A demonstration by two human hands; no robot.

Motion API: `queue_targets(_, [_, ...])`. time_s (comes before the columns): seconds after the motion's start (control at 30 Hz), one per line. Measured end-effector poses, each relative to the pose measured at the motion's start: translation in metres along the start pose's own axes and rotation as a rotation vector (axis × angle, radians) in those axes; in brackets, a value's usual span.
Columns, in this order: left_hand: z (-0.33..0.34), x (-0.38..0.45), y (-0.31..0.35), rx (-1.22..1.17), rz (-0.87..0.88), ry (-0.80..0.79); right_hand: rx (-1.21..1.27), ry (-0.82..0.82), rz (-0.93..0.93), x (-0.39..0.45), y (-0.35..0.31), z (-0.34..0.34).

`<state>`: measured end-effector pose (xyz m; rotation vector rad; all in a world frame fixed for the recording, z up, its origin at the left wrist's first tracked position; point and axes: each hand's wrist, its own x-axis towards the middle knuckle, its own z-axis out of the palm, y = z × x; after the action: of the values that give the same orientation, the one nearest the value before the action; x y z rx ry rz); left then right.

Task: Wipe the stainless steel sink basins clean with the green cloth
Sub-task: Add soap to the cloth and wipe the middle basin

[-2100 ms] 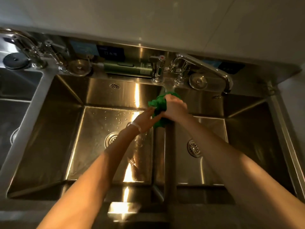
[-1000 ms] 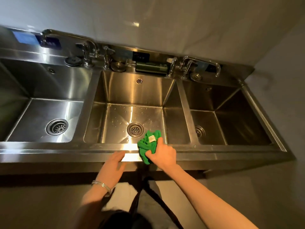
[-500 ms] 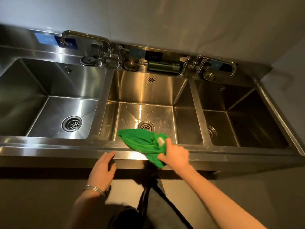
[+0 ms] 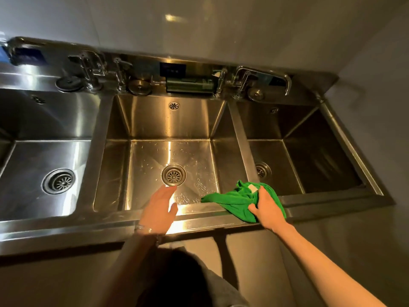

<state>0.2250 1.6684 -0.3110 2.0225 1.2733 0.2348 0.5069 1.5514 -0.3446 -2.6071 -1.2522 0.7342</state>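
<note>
The right hand is gripping the crumpled green cloth, which is lying bunched on the front rim of the three-basin stainless steel sink, at the near end of the divider between the middle and right basins. The left hand, with a metal bracelet at the wrist, is reaching over the same rim with fingers straight and holding nothing, its fingertips lying in front of the round slotted drain of the wet middle basin.

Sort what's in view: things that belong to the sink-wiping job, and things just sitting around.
Job: green cloth, gripped by the right hand; left hand, open over the front rim; middle basin, water-spotted; left basin; right basin.

Lying about: taps, round stoppers, green bottle on the back ledge.
</note>
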Motion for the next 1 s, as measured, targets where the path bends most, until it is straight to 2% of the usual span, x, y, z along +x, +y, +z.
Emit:
queue_targets(0.2, [0.026, 0.082, 0.053, 0.046, 0.174, -0.055, -0.09, -0.006, -0.129, 0.051, -0.005, -0.008])
queue_targets(0.33, [0.033, 0.102, 0.063, 0.095, 0.228, -0.089, -0.402, 0.013, -0.225, 0.085, -0.029, -0.007])
queue_targets(0.4, [0.029, 0.102, 0.058, 0.098, 0.226, -0.099, -0.474, 0.022, -0.25, 0.089, -0.036, -0.012])
queue_targets(0.47, [0.022, 0.098, 0.045, 0.104, 0.224, -0.11, -0.379, 0.027, -0.228, 0.077, -0.033, -0.025])
queue_targets(0.57, [0.008, 0.087, 0.018, 0.088, 0.181, -0.106, -0.098, -0.024, -0.192, 0.036, -0.023, -0.043])
queue_targets(0.63, [-0.002, 0.077, -0.006, 0.07, 0.137, -0.091, 0.0, -0.033, -0.237, 0.004, -0.033, -0.039])
queue_targets(0.77, [-0.023, 0.05, -0.056, -0.026, 0.054, -0.012, 0.107, 0.053, -0.336, -0.035, -0.098, 0.003])
queue_targets(0.83, [-0.041, 0.036, -0.081, -0.054, 0.019, 0.018, 0.064, 0.05, -0.471, -0.048, -0.147, 0.034])
queue_targets(0.93, [-0.071, 0.014, -0.122, -0.028, 0.08, 0.077, -0.052, 0.07, -0.668, -0.073, -0.22, 0.093])
queue_targets(1.0, [-0.095, 0.0, -0.146, -0.034, 0.09, 0.12, -0.035, 0.045, -0.711, -0.086, -0.265, 0.135])
